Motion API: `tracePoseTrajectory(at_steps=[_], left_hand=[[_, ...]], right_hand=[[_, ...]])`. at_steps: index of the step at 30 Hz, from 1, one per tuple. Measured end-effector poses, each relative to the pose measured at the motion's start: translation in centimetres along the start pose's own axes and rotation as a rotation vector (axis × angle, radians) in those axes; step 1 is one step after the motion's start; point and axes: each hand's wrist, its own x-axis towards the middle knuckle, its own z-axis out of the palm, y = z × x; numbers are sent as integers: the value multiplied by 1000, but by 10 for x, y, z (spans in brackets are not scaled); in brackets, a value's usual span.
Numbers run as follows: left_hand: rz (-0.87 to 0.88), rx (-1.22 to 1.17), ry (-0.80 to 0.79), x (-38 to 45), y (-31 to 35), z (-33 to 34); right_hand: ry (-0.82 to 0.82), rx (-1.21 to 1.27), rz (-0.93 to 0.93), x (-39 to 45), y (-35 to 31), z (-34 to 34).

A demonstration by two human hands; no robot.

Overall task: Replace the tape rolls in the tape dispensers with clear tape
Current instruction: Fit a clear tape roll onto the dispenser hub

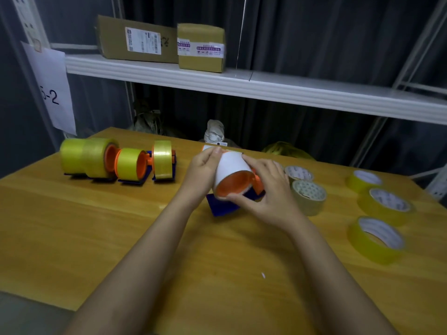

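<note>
forearms reach from the near edge over the yellow wooden table [72, 226]. right hand [268, 192] curls thumb and fingers around the white roll on an orange-hubbed blue tape dispenser [233, 176] at table centre; left hand [205, 170] grips the roll's far side. right of them lie two beige tape rolls [308, 195] and three yellow tape rolls [378, 238]. at far left stands a row of loaded orange-and-blue dispensers [116, 160]. beyond, brown cardboard boxes [169, 43] sit on a white shelf [290, 93].

Both forearms are bare to the hands [244, 182], no sleeves showing.
</note>
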Motion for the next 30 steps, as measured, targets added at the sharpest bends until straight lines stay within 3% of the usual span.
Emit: tracePoseTrajectory(at_steps=[7, 10, 15, 19, 22, 30], left_hand=[[-164, -147, -65, 3, -23, 5], [-192, -128, -60, 8, -33, 8], [-47, 49, 0, 0, -53, 12], [-88, 199, -163, -13, -61, 7], [-98, 220, -266, -17, -61, 1], [0, 382, -300, -18, -70, 0]], right_hand=[[-238, 212, 167, -4, 19, -13], [-216, 228, 172, -4, 27, -1], [-96, 242, 199, -17, 36, 28], [-30, 185, 235, -22, 38, 38], [-64, 131, 236, -24, 38, 36], [-190, 222, 286, -26, 31, 29]])
